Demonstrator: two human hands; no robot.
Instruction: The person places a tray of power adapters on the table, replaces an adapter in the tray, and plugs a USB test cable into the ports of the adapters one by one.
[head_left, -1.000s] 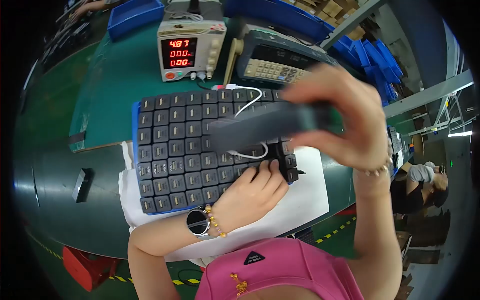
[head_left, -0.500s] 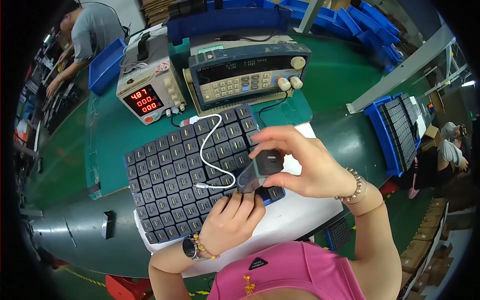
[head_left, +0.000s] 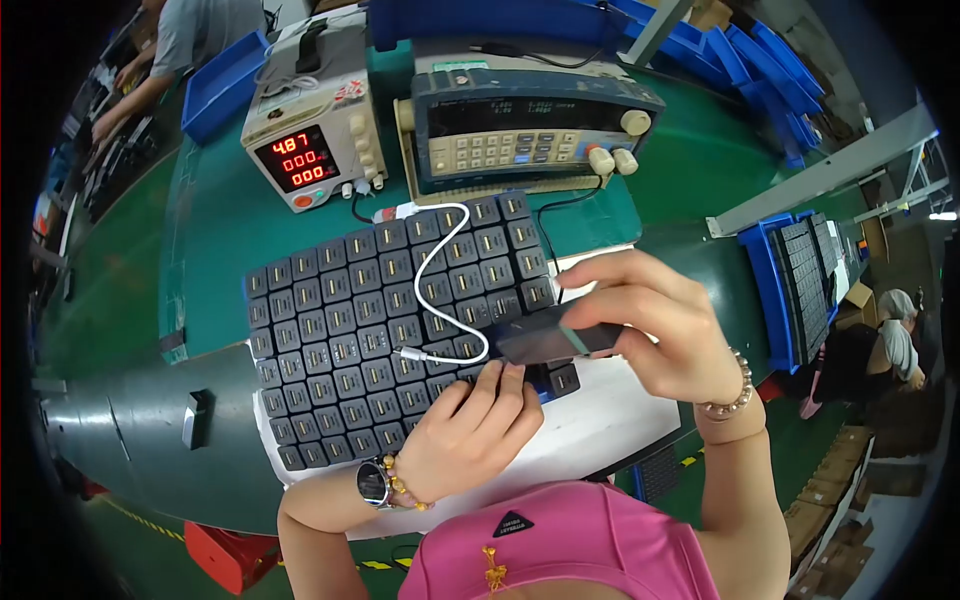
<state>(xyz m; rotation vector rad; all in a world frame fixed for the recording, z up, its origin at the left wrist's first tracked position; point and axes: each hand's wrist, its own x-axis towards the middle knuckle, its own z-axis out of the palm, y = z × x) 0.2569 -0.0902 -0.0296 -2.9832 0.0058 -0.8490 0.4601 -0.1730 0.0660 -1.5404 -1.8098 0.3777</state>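
My right hand (head_left: 655, 330) grips a black power bank (head_left: 550, 338), a glossy dark block with a thin greenish line across it, tilted over the right side of the filled tray. Its fingers and thumb close round the right end. My left hand (head_left: 475, 430) lies over the front edge of the tray with fingers stretched forward, the tips close under the power bank; its thumb is hidden. Many similar black blocks (head_left: 345, 348) stand in rows with their USB ports up. A white cable (head_left: 425, 270) lies across them, its plug (head_left: 410, 353) resting on top.
A power supply (head_left: 310, 130) with red digits stands behind the tray, beside a bench meter (head_left: 540, 140) with keys and knobs. A small dark piece (head_left: 195, 420) lies at left. A blue bin (head_left: 770, 290) of blocks stands at right. Other people work at both sides.
My right hand has moved slightly right and turned the power bank from its port end facing up to its long side showing. The left fingertips stay near it. The view has shifted a little.
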